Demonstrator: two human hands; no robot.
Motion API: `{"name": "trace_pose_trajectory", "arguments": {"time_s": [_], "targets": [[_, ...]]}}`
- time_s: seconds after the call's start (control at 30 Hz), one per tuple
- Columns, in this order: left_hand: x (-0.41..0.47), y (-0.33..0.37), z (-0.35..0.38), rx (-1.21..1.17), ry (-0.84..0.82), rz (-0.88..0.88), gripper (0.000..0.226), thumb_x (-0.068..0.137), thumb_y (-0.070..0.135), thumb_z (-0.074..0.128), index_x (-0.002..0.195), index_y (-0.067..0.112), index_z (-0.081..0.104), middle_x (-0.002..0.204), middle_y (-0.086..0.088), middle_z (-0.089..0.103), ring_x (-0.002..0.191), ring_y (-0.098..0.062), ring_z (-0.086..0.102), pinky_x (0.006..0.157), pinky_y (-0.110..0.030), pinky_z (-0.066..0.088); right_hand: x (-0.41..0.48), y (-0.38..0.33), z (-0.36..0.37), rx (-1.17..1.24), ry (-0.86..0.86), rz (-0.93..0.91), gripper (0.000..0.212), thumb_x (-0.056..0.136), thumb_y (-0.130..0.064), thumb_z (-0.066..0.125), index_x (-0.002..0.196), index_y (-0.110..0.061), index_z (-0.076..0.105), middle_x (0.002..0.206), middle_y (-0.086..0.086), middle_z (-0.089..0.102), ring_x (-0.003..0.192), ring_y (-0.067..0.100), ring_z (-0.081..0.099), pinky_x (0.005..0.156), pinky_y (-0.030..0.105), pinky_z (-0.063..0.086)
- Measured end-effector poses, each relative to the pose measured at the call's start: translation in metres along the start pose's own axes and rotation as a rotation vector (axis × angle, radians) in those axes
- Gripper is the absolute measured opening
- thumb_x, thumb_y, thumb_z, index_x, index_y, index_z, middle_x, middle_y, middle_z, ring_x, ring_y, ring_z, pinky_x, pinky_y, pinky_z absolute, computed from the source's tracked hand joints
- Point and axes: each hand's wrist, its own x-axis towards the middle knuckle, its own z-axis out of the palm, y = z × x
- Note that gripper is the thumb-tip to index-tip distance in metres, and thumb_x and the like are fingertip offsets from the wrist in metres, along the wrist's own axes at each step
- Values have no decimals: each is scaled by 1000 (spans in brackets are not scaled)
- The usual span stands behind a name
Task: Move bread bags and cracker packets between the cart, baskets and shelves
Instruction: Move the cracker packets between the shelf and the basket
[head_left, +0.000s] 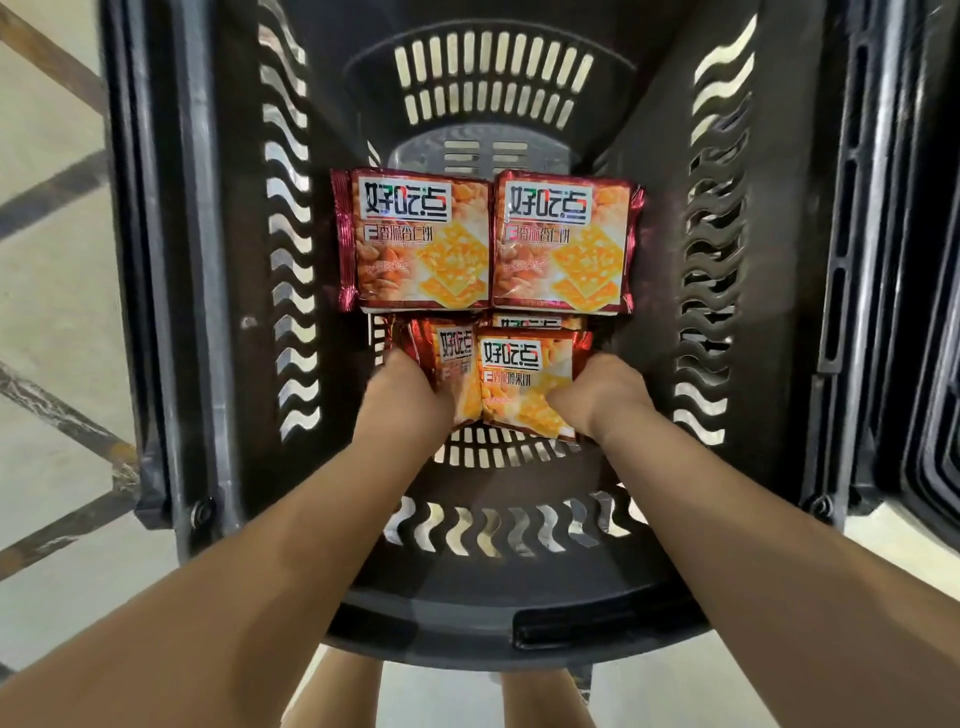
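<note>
Head view: a black moulded-plastic basket (223, 260) with wavy slotted walls held glossy, square foil cracker packets. Far-left packet (421, 241) and far-right packet (563, 244) lay flat, side by side, edges touching. Nearer, the left hand (405, 395) gripped the tilted left packet (454, 364) at its left edge. The right hand (602, 395) clasped the right packet (519, 384), thumb on its face. Both held packets touched, partly covering a lower packet (535, 322).
</note>
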Motion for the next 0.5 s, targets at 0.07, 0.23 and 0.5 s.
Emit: {"name": "trace_pose_trajectory", "arguments": {"time_s": [0.07, 0.23, 0.5], "targets": [[3, -3, -1, 4, -45, 1, 47, 96, 36, 69, 133, 13, 49, 121, -5, 64, 103, -24, 64, 73, -31, 51, 1, 3, -3, 20, -10, -11, 28, 91, -26, 71, 117, -13, 68, 111, 9, 68, 86, 27, 58, 71, 30, 47], [-8, -3, -12, 80, -49, 0, 48, 95, 42, 67, 129, 14, 48, 119, -8, 64, 111, -29, 62, 83, -38, 54, -16, 8, -6, 51, -3, -82, 40, 86, -42, 74, 115, -16, 64, 112, 8, 65, 93, 26, 62, 72, 32, 50], [-91, 10, -72, 14, -70, 119, 36, 97, 43, 65, 119, 19, 52, 99, 5, 64, 81, -8, 61, 58, -24, 43, -109, 33, -53, 239, 44, -244, 32, 88, -37, 73, 112, -21, 60, 96, -4, 66, 86, 18, 62, 66, 28, 47]]}}
